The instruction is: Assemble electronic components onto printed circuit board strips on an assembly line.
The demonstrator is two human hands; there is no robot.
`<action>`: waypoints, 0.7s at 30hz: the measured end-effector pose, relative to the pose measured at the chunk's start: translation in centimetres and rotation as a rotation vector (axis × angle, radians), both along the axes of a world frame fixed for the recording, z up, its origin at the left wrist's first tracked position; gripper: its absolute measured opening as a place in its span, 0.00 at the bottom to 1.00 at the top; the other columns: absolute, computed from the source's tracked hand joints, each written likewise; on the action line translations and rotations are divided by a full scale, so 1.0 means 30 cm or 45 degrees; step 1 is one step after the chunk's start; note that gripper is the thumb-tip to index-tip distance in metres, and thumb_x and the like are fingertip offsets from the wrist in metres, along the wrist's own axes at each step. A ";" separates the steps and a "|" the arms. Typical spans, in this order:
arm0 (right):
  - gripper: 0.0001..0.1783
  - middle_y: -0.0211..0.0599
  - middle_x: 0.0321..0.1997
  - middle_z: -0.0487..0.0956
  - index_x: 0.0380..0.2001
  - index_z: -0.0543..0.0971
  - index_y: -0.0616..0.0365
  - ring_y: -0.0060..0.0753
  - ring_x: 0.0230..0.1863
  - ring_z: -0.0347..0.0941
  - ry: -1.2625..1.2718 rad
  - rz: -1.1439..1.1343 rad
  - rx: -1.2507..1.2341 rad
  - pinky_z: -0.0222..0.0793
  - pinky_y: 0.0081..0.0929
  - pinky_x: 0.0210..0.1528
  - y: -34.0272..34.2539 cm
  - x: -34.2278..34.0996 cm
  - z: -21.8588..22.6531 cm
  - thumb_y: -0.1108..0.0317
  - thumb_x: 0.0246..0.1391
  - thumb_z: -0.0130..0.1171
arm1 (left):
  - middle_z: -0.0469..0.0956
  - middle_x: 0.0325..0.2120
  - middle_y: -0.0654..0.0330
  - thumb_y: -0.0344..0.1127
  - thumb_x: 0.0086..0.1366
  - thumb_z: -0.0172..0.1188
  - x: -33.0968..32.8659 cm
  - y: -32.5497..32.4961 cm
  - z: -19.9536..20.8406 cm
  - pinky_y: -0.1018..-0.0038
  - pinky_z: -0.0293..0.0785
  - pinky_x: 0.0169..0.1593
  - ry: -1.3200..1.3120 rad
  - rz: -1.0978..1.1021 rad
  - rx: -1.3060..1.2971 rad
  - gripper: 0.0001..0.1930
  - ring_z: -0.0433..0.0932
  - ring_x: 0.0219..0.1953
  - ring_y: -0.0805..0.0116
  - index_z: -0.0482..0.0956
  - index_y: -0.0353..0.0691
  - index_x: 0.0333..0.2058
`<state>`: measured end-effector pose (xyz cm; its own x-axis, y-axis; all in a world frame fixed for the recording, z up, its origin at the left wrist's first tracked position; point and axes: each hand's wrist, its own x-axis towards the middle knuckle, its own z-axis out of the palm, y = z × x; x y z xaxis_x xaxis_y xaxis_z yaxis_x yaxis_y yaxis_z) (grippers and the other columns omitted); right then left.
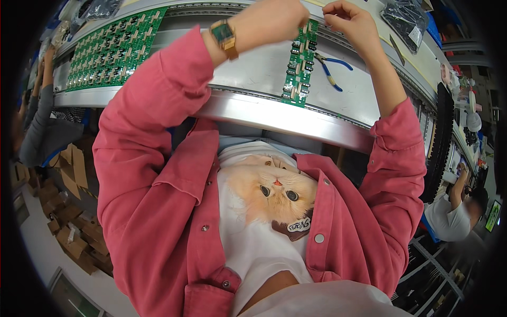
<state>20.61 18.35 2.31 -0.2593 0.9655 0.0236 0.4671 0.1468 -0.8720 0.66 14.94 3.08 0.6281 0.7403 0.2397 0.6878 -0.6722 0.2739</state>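
Grey bench (253, 74), metal edge; left hand (274, 18) grips board strip (299, 63); right hand (351, 21) pinched shut above strip; pliers (330, 68) beside strip; board panel (113, 47) far left.

Circuit board strip (299, 63) on the workbench (264, 68) (pliers (330, 71) just right)

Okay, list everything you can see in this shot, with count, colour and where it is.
circuit board strip: one, green, on the bench under the left hand
circuit board panel: one large, green, bench far left
cutters: one pair, blue handles, right of the strip
bench: one, grey metal
cardboard boxes: several, brown, floor at left
co-worker: one, seated at right
left hand: at the strip's top, gold watch on wrist
right hand: fingers pinched, above the bench
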 end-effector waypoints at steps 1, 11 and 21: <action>0.08 0.35 0.26 0.79 0.29 0.80 0.60 0.27 0.25 0.73 -0.080 0.041 0.045 0.69 0.19 0.31 -0.023 0.011 0.006 0.75 0.43 0.56 | 0.80 0.24 0.50 0.28 0.49 0.55 -0.009 0.084 -0.010 0.64 0.74 0.34 -0.046 -0.042 -0.149 0.07 0.77 0.27 0.48 0.81 0.37 0.25; 0.10 0.32 0.33 0.81 0.36 0.81 0.58 0.21 0.31 0.73 -0.329 0.260 0.219 0.70 0.15 0.37 -0.100 0.043 -0.032 0.76 0.48 0.58 | 0.79 0.23 0.50 0.31 0.52 0.52 -0.057 0.319 -0.070 0.61 0.73 0.35 -0.010 0.150 0.370 0.07 0.77 0.27 0.48 0.79 0.37 0.22; 0.09 0.30 0.31 0.80 0.34 0.81 0.56 0.23 0.28 0.72 -0.547 0.213 0.392 0.69 0.17 0.34 -0.083 0.024 -0.033 0.77 0.48 0.58 | 0.79 0.23 0.51 0.33 0.55 0.51 -0.053 0.339 -0.102 0.61 0.73 0.34 0.082 0.261 0.390 0.09 0.77 0.27 0.49 0.79 0.39 0.22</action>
<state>21.33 15.86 1.31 -0.4569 0.8756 0.1569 0.7197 0.4675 -0.5133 -0.92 25.10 0.03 0.4952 0.7525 0.4342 0.8261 -0.5626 0.0331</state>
